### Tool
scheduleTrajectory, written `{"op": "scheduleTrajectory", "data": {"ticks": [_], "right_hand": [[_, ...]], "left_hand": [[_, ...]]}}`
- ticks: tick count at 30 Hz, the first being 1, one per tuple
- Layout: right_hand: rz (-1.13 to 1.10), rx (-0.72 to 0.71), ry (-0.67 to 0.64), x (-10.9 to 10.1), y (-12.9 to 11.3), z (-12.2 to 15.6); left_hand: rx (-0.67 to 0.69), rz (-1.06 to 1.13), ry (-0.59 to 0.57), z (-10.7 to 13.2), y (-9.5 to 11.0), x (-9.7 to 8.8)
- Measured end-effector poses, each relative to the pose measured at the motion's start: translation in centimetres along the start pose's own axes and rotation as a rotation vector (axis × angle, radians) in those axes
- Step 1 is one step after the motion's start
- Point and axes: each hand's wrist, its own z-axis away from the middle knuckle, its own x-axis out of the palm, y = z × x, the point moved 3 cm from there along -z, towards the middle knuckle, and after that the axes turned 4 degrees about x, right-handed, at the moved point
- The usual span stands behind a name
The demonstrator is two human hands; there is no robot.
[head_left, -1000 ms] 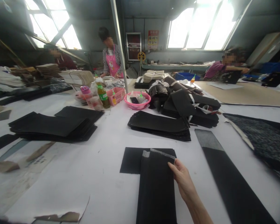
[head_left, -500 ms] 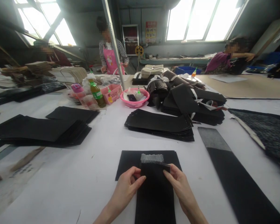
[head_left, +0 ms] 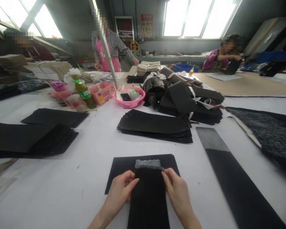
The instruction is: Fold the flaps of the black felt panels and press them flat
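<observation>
Measured from the pink basin (head_left: 128, 104), the black strip (head_left: 147, 198) is on the wearer's side of it and slightly right, its near end running out of view. Both hands pinch its long edges: the left hand (head_left: 122, 187) lays its thumb over the left edge with fingers curled alongside, and the right hand (head_left: 178, 187) nips the right edge just below the grey band (head_left: 146, 163). This opposed grip near the far end likely serves to hold the strip flat and square while leaving the band uncovered.

Under the strip, crosswise, is a black rectangular sheet (head_left: 121, 163); whether they touch cannot be told. Between basin and strip lies a stack of black sheets (head_left: 154, 125), probably placed for an easy reach without crowding the hands. Right of the basin and nearer the wearer, a second black strip (head_left: 238, 181) lies apart, perhaps so as not to mix with the stack. The basin carries a phone (head_left: 125, 97), presumably to spare the white worktop (head_left: 62, 190).
</observation>
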Motion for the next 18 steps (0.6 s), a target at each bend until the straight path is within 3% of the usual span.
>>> {"op": "scheduleTrajectory", "data": {"ticks": [4, 8, 18], "right_hand": [[0.143, -0.018, 0.049, 0.3, 0.0, -0.5], [0.253, -0.012, 0.071, 0.3, -0.3, -1.0], [0.322, 0.028, 0.076, 0.6, 0.0, -1.4]], "left_hand": [[-0.013, -0.004, 0.017, -0.4, -0.2, 0.0], [0.002, -0.147, 0.052, -0.4, -0.4, 0.0], [-0.009, -0.243, 0.099, -0.5, 0.1, -0.1]]}}
